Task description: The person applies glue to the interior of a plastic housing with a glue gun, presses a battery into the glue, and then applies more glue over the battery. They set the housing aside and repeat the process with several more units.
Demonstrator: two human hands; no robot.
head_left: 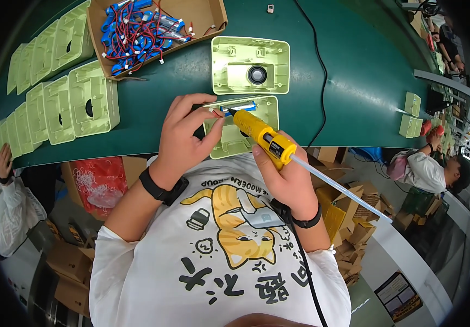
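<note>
My right hand (289, 177) grips a yellow hot glue gun (256, 131) with a clear glue stick (344, 191) jutting from its back. The gun's dark nozzle points at a blue cylindrical battery (240, 107), which lies inside a light green plastic housing (270, 117) at the table's near edge. At the housing's left side, my left hand (186, 131) has its thumb and index finger pinched by the battery's red wires (216, 112). Part of the housing is hidden under the gun and my fingers. Just beyond stands a second green housing (226, 82) with a round speaker (257, 74) in it.
A cardboard box (205, 16) of blue wired batteries (136, 32) sits at the far left. Rows of green housings (96, 82) line the table's left. A black cable (319, 60) crosses the green table (366, 71). Other people (428, 169) are at both sides.
</note>
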